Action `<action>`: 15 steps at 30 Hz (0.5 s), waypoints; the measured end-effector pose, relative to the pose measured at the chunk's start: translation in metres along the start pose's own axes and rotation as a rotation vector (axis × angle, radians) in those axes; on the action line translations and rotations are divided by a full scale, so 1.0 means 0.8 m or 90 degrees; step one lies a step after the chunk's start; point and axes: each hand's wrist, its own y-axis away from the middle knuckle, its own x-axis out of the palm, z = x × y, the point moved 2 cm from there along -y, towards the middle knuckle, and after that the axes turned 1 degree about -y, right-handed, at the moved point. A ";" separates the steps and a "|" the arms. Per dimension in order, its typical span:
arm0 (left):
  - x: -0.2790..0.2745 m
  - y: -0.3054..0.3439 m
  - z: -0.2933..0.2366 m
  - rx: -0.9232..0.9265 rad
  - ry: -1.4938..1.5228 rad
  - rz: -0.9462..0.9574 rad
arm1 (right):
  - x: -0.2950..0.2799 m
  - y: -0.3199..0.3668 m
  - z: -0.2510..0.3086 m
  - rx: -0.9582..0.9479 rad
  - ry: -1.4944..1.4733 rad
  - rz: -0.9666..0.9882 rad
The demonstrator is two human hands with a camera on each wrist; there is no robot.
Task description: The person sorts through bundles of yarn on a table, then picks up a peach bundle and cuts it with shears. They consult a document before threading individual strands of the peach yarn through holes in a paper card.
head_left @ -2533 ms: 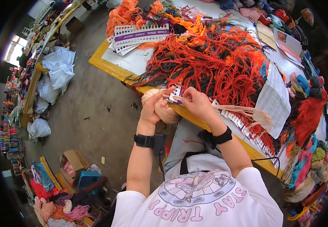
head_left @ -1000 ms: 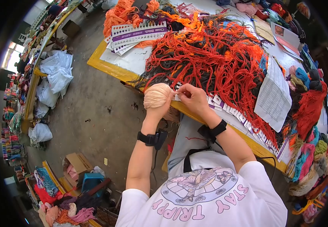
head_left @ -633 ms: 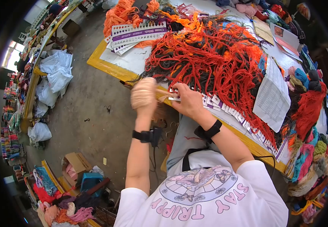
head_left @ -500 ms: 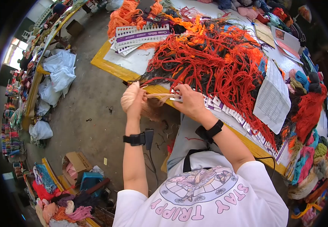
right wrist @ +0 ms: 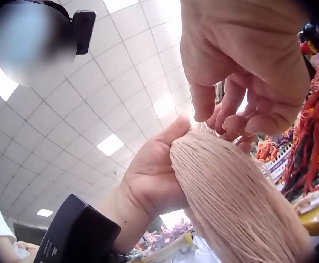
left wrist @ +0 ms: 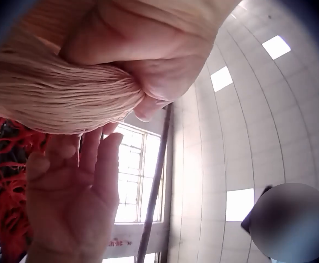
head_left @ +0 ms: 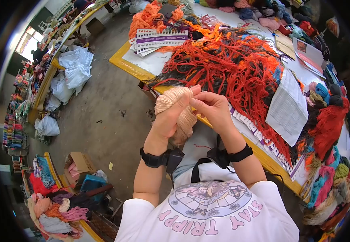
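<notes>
My left hand (head_left: 170,119) holds a thick skein of pale peach thread (head_left: 185,123) just off the table's front edge, its thumb pressed along the top. In the right wrist view the skein (right wrist: 230,192) fans downward from its gathered top, where the left fingers support it from the side. My right hand (head_left: 215,111) meets it there, thumb and finger pinching the thread near the left fingertips. In the left wrist view my right hand (left wrist: 74,186) appears below the skein (left wrist: 66,96), a thin strand hanging by its fingers.
On the yellow-edged table (head_left: 130,62) lies a big heap of red, orange and black thread (head_left: 231,68). White punched cards (head_left: 259,131) line its front edge; more purple-striped cards (head_left: 160,39) lie at the left. A printed sheet (head_left: 288,107) rests right of the heap.
Half a second ago my hands were apart, strands stretched between skein and a punched card. The skein has come right, toward my right hand, which has left the card and joined it.
</notes>
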 end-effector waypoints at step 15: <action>0.092 -0.015 0.017 -0.050 0.086 0.055 | -0.093 0.050 0.018 -0.032 -0.274 -0.049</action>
